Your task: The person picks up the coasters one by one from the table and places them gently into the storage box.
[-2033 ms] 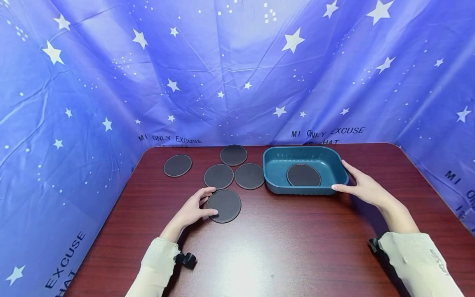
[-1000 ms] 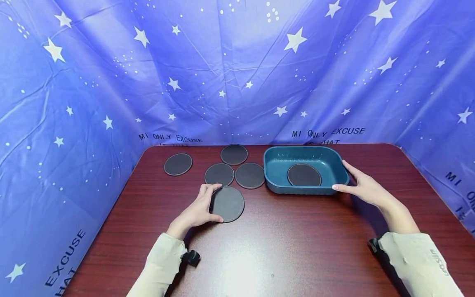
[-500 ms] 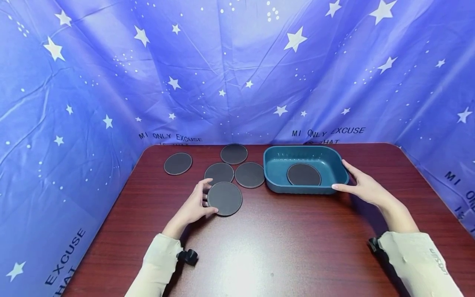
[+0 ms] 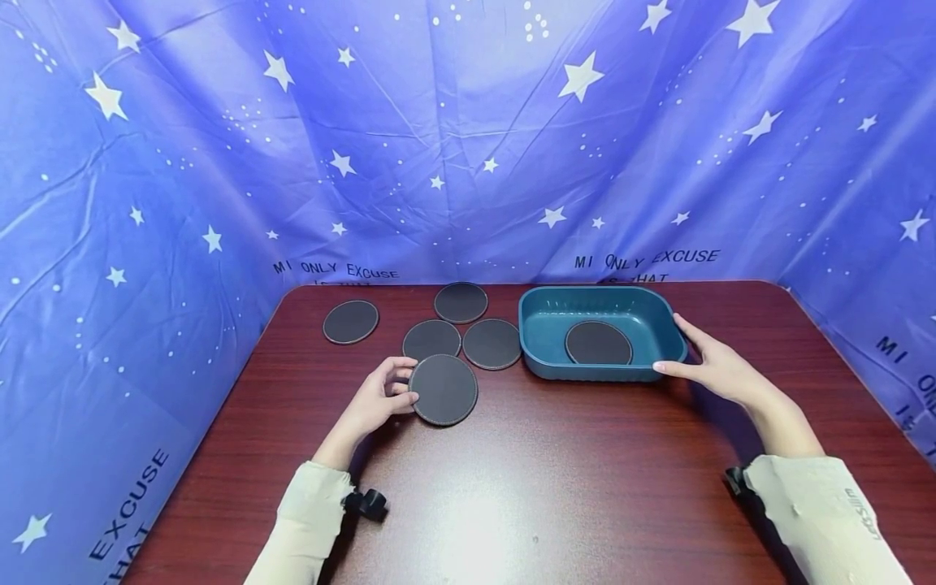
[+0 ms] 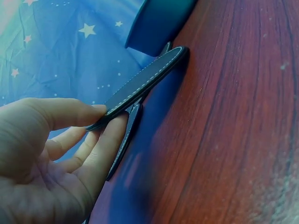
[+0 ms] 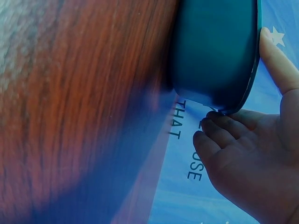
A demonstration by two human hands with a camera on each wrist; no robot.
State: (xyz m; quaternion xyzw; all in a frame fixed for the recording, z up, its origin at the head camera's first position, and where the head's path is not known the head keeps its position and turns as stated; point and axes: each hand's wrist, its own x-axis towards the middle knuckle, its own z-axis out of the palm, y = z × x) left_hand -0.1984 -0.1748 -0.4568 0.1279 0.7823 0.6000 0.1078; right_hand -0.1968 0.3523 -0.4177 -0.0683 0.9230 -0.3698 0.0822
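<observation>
My left hand [image 4: 373, 400] pinches a round dark coaster [image 4: 444, 390] by its left edge, thumb on top and fingers beneath. Pale stitching runs round the rim of this coaster [image 5: 147, 81], which is tilted above the table in the left wrist view. It overlaps a second coaster [image 4: 431, 341] lying behind it. To the right, my right hand [image 4: 720, 367] holds the right end of a teal rectangular container [image 4: 592, 374], thumb at the front rim and fingers at the far side. The container's dark outer wall [image 6: 215, 51] fills the top of the right wrist view. Another coaster [image 4: 598, 343] lies inside it.
More coasters lie flat: one at the far left [image 4: 351, 322], one near the back edge [image 4: 461, 302], and one against the container's left side [image 4: 491, 343]. The red-brown table [image 4: 585, 479] is bounded by blue star-printed cloth [image 4: 439, 122] at the back and sides.
The coaster at my left hand has come up off the table and slightly away from me. My left thumb has shifted along its edge. My right hand and the container stay put.
</observation>
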